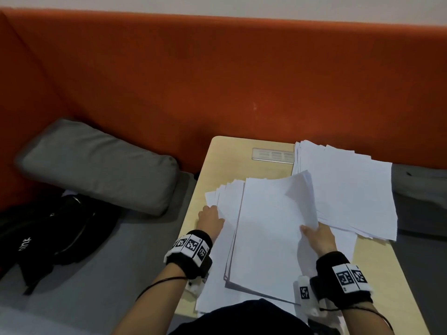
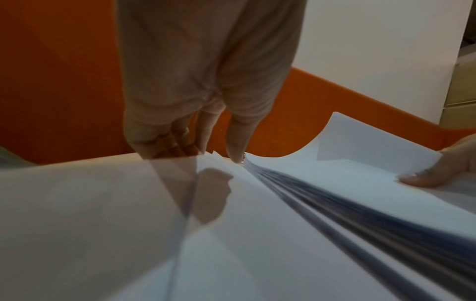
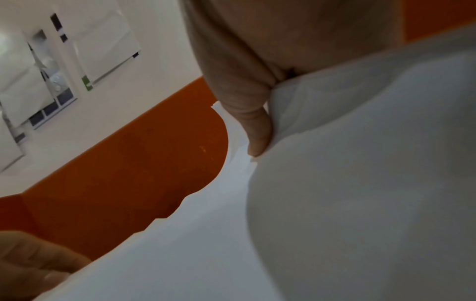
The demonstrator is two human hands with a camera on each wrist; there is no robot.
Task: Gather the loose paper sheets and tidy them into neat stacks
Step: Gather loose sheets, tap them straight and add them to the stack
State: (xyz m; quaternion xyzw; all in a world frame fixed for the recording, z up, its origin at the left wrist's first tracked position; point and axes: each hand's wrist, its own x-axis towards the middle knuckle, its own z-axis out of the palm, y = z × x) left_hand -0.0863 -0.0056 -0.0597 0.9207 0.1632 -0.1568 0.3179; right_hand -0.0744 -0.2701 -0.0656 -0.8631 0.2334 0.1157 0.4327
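A near stack of white paper sheets point(image 1: 266, 238) lies on the light wooden table point(image 1: 225, 160), its left edges fanned out. My left hand point(image 1: 211, 211) holds that fanned left edge, with the thumb point(image 2: 237, 150) on the sheets and the fingers point(image 2: 175, 138) behind one sheet. On the right edge, my right hand point(image 1: 310, 232) pinches several top sheets and lifts them so that they curl upward; the thumb point(image 3: 257, 130) presses on top and the fingers are hidden under the paper. A second, uneven stack point(image 1: 346, 189) lies at the back right.
An orange padded wall point(image 1: 217, 81) runs behind the table. A grey cushion point(image 1: 96, 163) and a black bag point(image 1: 55, 233) lie on the grey seat to the left. A metal cable slot point(image 1: 273, 155) sits in the tabletop at the back.
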